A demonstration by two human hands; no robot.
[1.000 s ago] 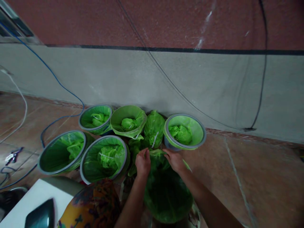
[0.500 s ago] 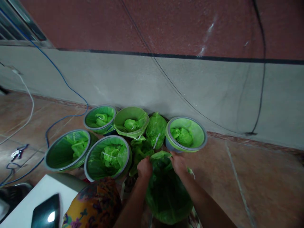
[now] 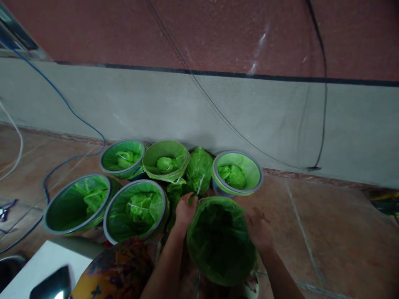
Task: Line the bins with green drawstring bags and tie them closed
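A round bin lined with a green plastic bag (image 3: 220,245) stands on the floor right below me. My left hand (image 3: 184,211) grips the bag's rim at the bin's far left edge, fingers pinched on the plastic. My right hand (image 3: 259,227) presses the bag over the bin's right edge, fingers curled down on it. Behind them stand several lined bins: two large ones (image 3: 75,204) (image 3: 134,209) at left, two smaller ones (image 3: 123,158) (image 3: 166,160) at the back, one (image 3: 237,173) at right. A tied green bag (image 3: 199,168) sits among them.
A grey and red wall (image 3: 249,104) rises just behind the bins, with black cables running down it. A blue cable (image 3: 59,166) and a white cable (image 3: 15,141) lie on the tiled floor at left. A white surface (image 3: 40,270) with a dark object is at lower left.
My hands have moved apart from the bag's gathered top to opposite sides of the bin, and the bag's mouth now lies stretched open over the rim.
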